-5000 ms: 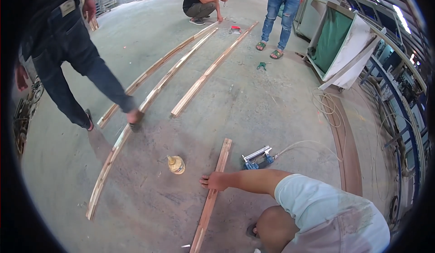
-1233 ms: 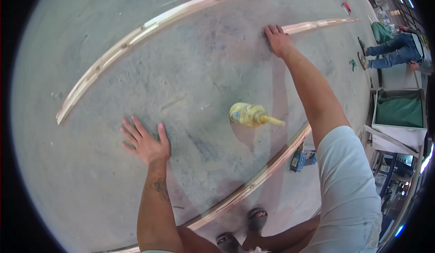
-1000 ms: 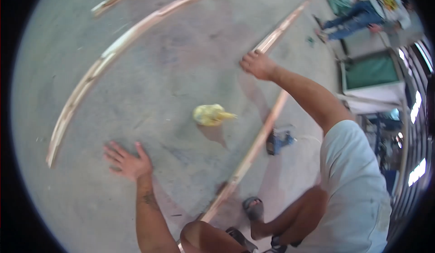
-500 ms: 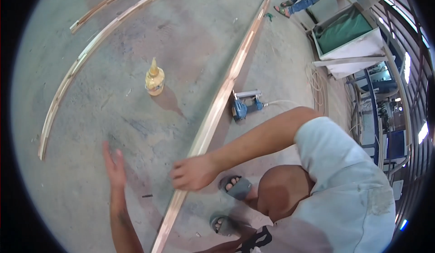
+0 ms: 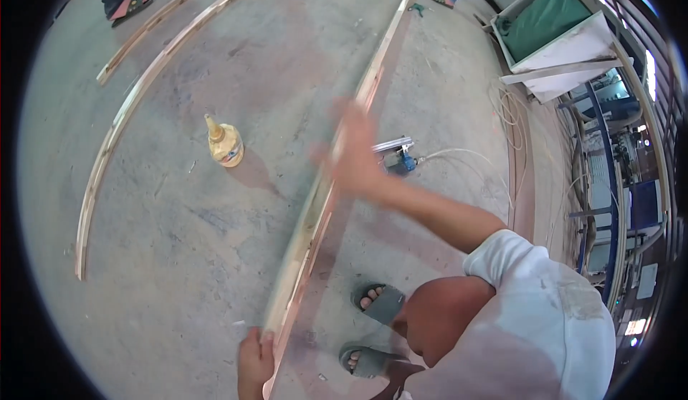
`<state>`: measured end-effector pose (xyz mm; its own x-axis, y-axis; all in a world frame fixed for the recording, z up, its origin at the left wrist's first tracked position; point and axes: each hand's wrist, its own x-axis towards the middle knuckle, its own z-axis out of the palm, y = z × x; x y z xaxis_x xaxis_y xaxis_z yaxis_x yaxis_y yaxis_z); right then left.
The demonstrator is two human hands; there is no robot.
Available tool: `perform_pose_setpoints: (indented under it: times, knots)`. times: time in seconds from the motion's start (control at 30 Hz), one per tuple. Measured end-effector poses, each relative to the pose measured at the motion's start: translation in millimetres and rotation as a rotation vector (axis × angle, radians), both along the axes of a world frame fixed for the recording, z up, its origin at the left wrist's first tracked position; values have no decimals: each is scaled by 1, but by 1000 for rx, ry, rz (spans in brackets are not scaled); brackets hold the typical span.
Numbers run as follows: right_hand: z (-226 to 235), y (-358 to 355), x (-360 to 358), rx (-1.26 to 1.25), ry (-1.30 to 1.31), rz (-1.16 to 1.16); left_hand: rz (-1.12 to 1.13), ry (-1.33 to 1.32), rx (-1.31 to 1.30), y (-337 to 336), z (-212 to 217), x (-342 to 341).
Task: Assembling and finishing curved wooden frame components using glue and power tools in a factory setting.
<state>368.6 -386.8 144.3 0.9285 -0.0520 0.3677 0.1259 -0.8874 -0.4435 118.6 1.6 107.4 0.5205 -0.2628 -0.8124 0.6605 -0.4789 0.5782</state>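
Wood [image 5: 294, 271]: slants away before me.
Left grip [image 5: 256, 363]: clamped on its near end.
Right grip [image 5: 356, 153]: blurred, mid-length; can't tell if closed.
Nail gun [image 5: 399, 160]: just beside; my loose right hold might let wood twist into it.

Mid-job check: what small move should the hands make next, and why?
I'd probably settle the right hand on the strip and firm up its hold. The left hand is at the strip's near part, while the right is motion-blurred over the middle, fingers seemingly spread, so I can't confirm any grip there.
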Motion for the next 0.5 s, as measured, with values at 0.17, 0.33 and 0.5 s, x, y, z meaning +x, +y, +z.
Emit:
perform_pose_setpoints:
  times: [0.17,0.33,0.5]
  knots:
    - [-48,-111,54,620,109,-560,-99,-815,650,24,15,-15]
    - [-96,-93,65,1022,479,-274,-176,-807,714,42,-43,-35]
    - [-95,-81,56,287,581,-128,-68,-898,618,46,-57,-37]
